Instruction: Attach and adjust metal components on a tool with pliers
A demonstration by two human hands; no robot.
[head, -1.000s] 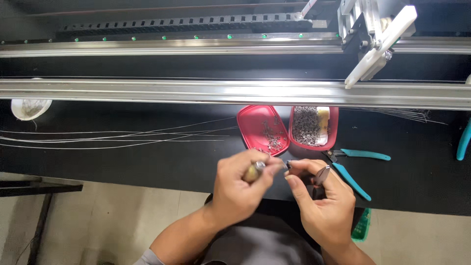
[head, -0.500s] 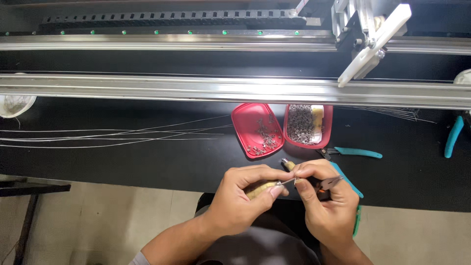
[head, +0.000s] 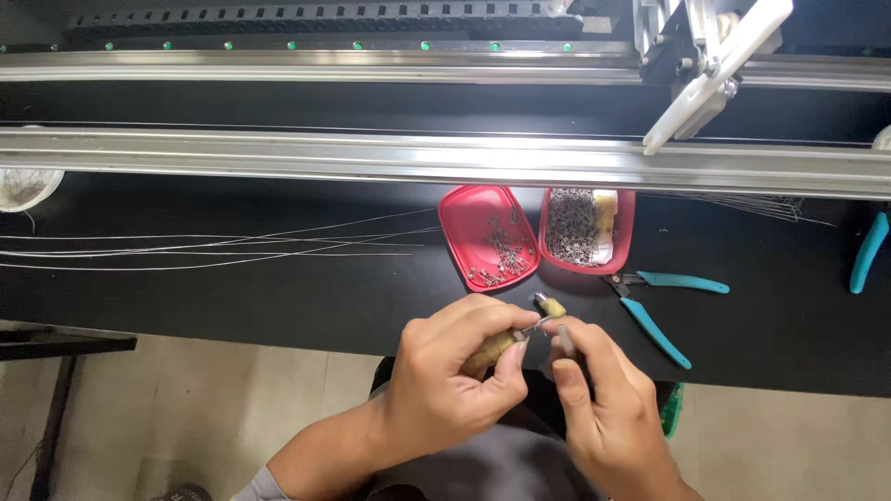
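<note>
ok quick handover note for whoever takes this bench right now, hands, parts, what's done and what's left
Left hand: closed around a small wooden-handled tool with a yellowish tip, held above the front edge of the black bench.
Right hand: pinching a thin metal piece against the tool; what exactly it is cannot be told.
Parts: red oval tray lid with a few small metal pieces, red tray full of them, teal-handled cutters to the right, thin wires lying to the left.
Done: cannot tell how many pieces.
Left: the full tray suggests plenty.
</note>
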